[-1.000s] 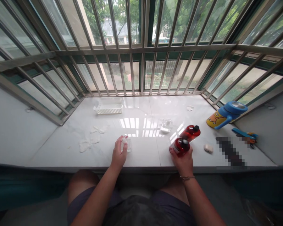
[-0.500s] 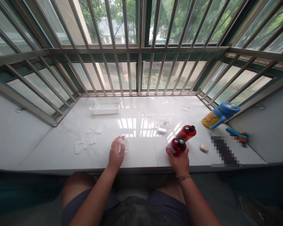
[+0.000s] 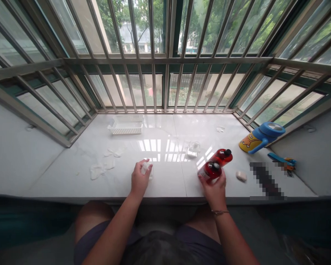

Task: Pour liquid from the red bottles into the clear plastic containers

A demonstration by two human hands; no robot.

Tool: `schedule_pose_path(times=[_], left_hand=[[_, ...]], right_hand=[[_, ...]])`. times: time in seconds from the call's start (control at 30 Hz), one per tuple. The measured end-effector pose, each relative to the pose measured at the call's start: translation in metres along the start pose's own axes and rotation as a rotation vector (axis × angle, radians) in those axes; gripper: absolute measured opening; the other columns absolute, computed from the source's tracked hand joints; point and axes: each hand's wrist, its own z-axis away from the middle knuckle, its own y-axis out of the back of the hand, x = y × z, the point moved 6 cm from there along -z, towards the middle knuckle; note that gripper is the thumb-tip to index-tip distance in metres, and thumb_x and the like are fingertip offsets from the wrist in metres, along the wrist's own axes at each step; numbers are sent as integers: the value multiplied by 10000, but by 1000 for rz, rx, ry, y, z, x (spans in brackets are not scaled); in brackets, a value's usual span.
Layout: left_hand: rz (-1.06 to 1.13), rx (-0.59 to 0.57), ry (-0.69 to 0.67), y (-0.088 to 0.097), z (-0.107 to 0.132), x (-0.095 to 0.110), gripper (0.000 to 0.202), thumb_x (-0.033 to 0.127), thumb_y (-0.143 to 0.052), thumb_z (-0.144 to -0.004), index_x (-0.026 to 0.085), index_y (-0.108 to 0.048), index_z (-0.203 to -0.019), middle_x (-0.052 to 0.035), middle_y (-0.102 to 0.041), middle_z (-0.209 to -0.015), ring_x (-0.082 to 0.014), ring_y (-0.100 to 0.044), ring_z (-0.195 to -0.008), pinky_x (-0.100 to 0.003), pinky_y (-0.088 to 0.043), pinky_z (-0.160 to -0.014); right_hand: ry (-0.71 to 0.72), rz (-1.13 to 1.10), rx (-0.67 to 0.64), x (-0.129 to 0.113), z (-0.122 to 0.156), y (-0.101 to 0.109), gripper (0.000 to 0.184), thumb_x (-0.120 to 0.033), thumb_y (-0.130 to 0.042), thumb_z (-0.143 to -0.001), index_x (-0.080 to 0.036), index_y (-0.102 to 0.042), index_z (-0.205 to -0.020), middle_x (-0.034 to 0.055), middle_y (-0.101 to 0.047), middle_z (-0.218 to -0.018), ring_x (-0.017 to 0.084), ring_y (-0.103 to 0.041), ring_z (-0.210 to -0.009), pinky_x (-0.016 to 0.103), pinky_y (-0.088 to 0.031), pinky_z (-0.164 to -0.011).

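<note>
Probably heavy, slick: red translucent bottle (image 3: 209,170) | mid-body hold suited | your right fingers (image 3: 222,179) grasped it, left fingers (image 3: 149,170) clear square container (image 3: 151,176)

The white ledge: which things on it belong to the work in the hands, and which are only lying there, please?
Apparently in use:
small clear container, in the left hand
front red bottle, in the right hand

Probably just lying about:
second red bottle
farther clear container
white basket
white scraps
blue-and-yellow cup
pale lump
pixelated dark item
</note>
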Motion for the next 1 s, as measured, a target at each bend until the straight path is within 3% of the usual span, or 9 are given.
schedule_pose_path(times=[0.07, 0.17, 0.3, 0.4, 0.57, 0.7, 0.83, 1.0], left_hand=[[-50, -42, -90, -1, 1, 2, 257, 463, -625, -1038, 274, -659, -1208, -98, -756, -1321, -301, -678, -1319, -515, -543, -1135], [-115, -83, -179, -4, 5, 3, 386, 452, -759, -953, 269, -636, -1271, -111, -722, -1329, -319, -656, -1312, -523, -534, -1147], [-143, -106, -184, -14, 9, 3, 636, 393, -916, -809, 278, -580, -1336, -94, -700, -1333, -326, -655, -1295, -510, -548, -1124], [-146, -86, -198, -22, 11, 5, 661, 287, -865, -836, 288, -527, -1404, -72, -712, -1318, -310, -651, -1300, -503, -545, -1125], [-147, -84, -206, -29, 10, -1, 739, 256, -842, -826, 277, -487, -1475, -79, -705, -1329, -312, -650, -1299, -514, -545, -1131], [-155, -73, -188, -28, 9, -8, 742, 250, -838, -801, 252, -516, -1469, -120, -660, -1414, -330, -654, -1304, -529, -551, -1129], [-122, -89, -185, -28, 10, -6, 725, 223, -834, -791, 253, -530, -1448, -94, -699, -1346, -321, -650, -1302, -525, -536, -1149], [-101, -94, -151, -28, 12, -4, 779, 168, -838, -751, 272, -516, -1453, -71, -700, -1342, -310, -642, -1300, -502, -546, -1131]], right_hand=[[17, -3, 73, -3, 18, 10, 1235, -810, -746, -729, -94, -285, -1624, 292, -409, -1625, 466, -404, -1523, 627, -351, -1251], [59, -29, 87, -14, 57, 19, 953, -700, -661, -891, -157, -349, -1609, 251, -443, -1609, 438, -452, -1499, 640, -393, -1228], [453, -135, -255, -66, 103, -4, 478, -386, -576, -1036, -269, -523, -1496, 158, -607, -1480, 356, -578, -1405, 630, -496, -1163], [609, -253, -484, -108, 113, -37, 503, -235, -523, -1059, -280, -471, -1557, 144, -624, -1496, 305, -562, -1451, 586, -496, -1197], [421, -475, -681, -153, 90, -102, 560, -204, -487, -1050, -240, -329, -1586, 161, -608, -1552, 261, -531, -1508, 565, -456, -1252], [333, -557, -783, -166, 90, -137, 647, -116, -491, -958, -245, -347, -1576, 139, -577, -1596, 243, -446, -1577, 549, -394, -1298], [294, -584, -768, -155, 96, -138, 624, -123, -509, -935, -248, -368, -1530, 151, -589, -1572, 250, -507, -1531, 531, -432, -1264], [282, -553, -690, -140, 95, -122, 548, -144, -511, -936, -243, -387, -1461, 113, -728, -1306, 252, -592, -1426, 553, -420, -1258]])
